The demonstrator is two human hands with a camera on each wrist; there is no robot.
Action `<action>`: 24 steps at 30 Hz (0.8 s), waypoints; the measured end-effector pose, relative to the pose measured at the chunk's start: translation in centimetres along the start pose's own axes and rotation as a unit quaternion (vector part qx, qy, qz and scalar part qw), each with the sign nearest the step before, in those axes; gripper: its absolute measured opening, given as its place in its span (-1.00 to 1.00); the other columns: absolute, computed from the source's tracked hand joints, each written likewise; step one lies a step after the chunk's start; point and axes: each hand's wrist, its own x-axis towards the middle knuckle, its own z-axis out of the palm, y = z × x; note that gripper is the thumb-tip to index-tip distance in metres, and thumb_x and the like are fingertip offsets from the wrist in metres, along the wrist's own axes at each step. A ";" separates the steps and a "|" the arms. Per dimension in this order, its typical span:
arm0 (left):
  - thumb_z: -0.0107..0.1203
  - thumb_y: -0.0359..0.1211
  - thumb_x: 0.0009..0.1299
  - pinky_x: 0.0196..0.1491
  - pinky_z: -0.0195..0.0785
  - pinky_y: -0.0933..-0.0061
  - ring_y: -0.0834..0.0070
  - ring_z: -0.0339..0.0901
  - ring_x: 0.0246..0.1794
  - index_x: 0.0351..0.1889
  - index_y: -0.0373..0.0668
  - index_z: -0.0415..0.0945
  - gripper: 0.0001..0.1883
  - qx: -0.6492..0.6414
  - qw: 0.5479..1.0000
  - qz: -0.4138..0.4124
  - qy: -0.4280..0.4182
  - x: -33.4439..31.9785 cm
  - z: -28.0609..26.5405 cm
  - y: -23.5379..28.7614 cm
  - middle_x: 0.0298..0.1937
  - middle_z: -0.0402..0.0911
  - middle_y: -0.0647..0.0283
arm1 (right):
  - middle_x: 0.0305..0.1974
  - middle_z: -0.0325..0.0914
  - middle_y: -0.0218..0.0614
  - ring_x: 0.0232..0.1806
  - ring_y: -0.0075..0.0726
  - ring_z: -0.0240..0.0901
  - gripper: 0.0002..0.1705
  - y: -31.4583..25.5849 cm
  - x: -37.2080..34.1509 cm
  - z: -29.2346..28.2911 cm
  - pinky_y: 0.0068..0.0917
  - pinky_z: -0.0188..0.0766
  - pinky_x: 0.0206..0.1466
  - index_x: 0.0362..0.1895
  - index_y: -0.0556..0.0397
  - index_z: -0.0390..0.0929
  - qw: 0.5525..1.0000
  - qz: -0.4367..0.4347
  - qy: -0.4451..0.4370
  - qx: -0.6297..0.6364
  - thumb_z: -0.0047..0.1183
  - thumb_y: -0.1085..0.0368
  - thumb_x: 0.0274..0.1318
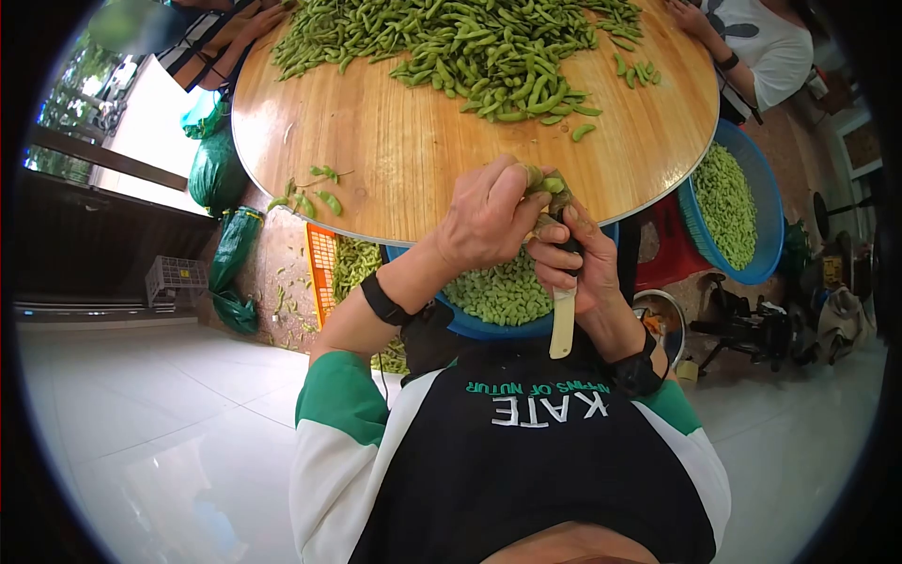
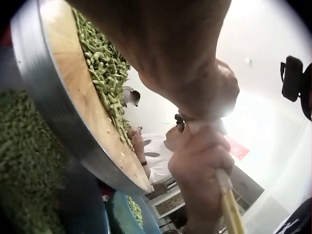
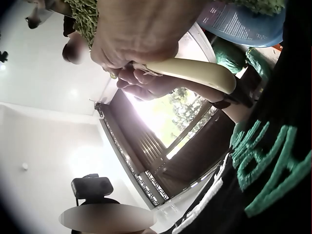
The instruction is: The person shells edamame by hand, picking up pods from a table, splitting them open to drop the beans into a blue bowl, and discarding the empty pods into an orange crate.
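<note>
Both hands meet just over the near edge of the round wooden table (image 1: 376, 188). My left hand (image 1: 489, 216) pinches a green soybean pod (image 1: 552, 185), partly hidden by its curled fingers. Close against it, my right hand (image 1: 587, 254) grips a tool with a flat cream handle (image 1: 562, 324) that points down toward the body. A black part shows between the right fingers; the tool's working end is hidden. In the right wrist view the cream handle (image 3: 195, 72) sticks out of the fist. Below the hands, a blue basin (image 1: 470, 324) holds shelled green beans (image 1: 503, 293).
A big heap of pods (image 1: 470, 47) covers the table's far side; a few stray pods (image 1: 329, 201) lie at left. An orange basket (image 1: 320, 273) stands left of the basin. Another blue basin (image 1: 772, 211) of beans is at right. Two other people sit across the table.
</note>
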 end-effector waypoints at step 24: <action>0.03 -0.47 0.29 -0.45 0.28 0.28 0.09 0.40 -0.55 -0.38 -0.37 0.41 -0.89 -0.160 0.895 -0.382 -0.167 -2.1 0.0 2.6 -0.51 0.44 -0.08 | -0.33 0.33 -0.05 -0.40 0.05 0.38 -0.60 -0.7 0.6 -1.9 -0.27 0.38 -0.38 -0.11 0.23 0.41 0.402 -0.398 0.021 -0.824 0.11 0.53 -0.15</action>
